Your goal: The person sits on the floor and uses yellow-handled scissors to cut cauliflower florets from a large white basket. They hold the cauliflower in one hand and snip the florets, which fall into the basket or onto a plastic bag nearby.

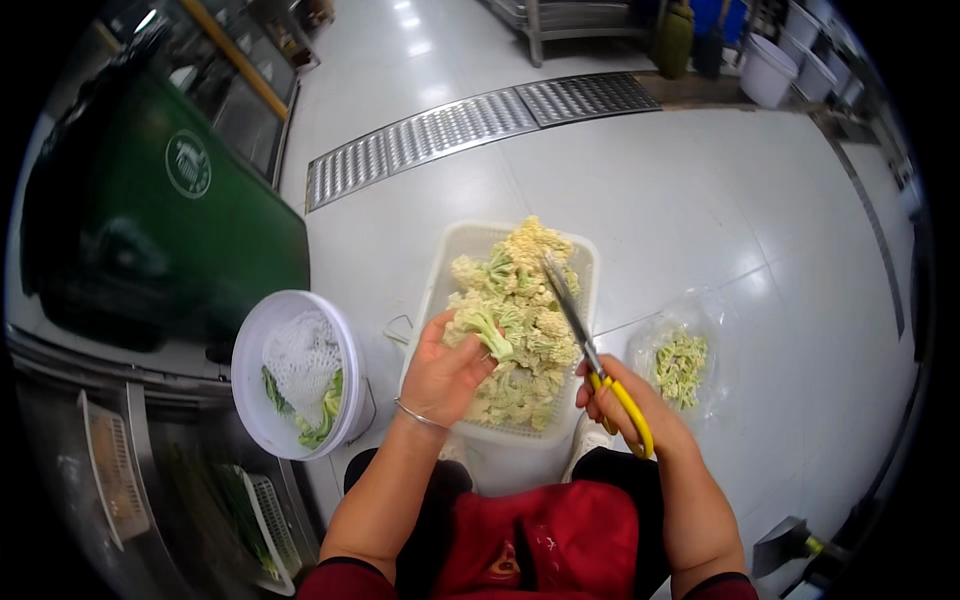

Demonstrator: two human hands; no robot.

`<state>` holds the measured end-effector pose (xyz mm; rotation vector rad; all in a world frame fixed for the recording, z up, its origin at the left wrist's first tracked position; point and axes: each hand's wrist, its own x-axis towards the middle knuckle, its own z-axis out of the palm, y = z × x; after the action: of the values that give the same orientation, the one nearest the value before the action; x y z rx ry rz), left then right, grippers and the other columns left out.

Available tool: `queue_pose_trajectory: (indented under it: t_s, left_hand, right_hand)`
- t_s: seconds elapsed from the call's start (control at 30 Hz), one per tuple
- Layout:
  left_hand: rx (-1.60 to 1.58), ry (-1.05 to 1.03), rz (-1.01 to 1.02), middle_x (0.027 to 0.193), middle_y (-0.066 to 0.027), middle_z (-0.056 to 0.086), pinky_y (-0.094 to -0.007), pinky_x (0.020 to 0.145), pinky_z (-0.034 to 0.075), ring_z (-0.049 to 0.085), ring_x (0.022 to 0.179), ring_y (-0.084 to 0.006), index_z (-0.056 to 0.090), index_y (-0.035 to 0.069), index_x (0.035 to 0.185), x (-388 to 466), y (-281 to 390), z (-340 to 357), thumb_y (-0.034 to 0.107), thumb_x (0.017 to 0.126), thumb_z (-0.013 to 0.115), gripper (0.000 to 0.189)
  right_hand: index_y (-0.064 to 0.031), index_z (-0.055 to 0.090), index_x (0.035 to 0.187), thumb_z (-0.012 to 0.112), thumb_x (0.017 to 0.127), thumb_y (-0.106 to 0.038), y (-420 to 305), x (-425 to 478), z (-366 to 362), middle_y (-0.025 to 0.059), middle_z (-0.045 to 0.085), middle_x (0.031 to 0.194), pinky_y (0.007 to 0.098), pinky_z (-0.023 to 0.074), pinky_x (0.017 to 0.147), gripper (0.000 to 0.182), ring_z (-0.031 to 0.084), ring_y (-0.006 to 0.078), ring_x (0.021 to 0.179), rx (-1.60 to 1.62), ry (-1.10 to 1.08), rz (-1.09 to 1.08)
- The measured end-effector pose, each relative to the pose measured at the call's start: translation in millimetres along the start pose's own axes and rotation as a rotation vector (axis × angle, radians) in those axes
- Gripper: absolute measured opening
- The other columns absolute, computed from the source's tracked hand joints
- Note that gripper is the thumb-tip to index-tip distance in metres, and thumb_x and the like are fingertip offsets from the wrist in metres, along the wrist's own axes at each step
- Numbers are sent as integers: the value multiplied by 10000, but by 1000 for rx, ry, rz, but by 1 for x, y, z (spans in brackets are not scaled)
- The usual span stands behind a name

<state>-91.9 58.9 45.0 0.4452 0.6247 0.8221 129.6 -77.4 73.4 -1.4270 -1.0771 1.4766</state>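
Between the fingers of my left hand (442, 373) is a cauliflower floret (489, 334), its pale green stem turned towards my right side. My right hand (628, 401) grips yellow-handled scissors (571, 308), whose blades point up and away over the pile. Below both hands a white plastic basket (592, 289) stands on the floor, heaped with cauliflower florets (546, 330). To the right of the basket, a clear plastic bag (712, 352) lies spread on the floor with small cut cauliflower pieces (680, 369) in it.
At left stands a white bucket (247, 375) holding white foam netting (301, 356) and green leaves (324, 416). Behind it is a green wheeled bin (225, 232). Metal drain grates (461, 129) cross the tiled floor ahead. Shelves with baskets (274, 525) are at lower left.
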Motion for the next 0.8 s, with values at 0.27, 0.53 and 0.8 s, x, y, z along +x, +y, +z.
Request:
queue_pose_trajectory:
  t_s: [0.27, 0.53, 0.8]
  left_hand:
    - [-34, -2, 196, 1138, -114, 582, -406, 962, 459, 570, 1062, -229, 472, 82, 1206, -10, 41, -21, -31, 901, 527, 330]
    - [-135, 50, 187, 1081, -118, 586, -438, 920, 483, 587, 1000, -226, 463, 80, 1198, -19, 59, -28, -38, 903, 510, 321]
    - [23, 137, 214, 1121, -158, 568, -460, 915, 483, 580, 1054, -288, 434, 59, 1190, -21, 58, -17, -74, 883, 477, 336]
  right_hand:
    - [-50, 423, 1231, 591, 794, -504, 7, 24, 44, 42, 540, 947, 238, 401, 741, 652, 475, 114, 804, -9, -271, 80]
    - [-32, 452, 1188, 597, 755, -686, 7, 42, 64, 16, 521, 902, 219, 404, 683, 798, 465, 86, 771, -97, -289, 19]
    - [-46, 485, 1139, 595, 775, -661, 4, 44, 62, -14, 501, 791, 232, 402, 642, 723, 453, 91, 698, -180, -228, 16]
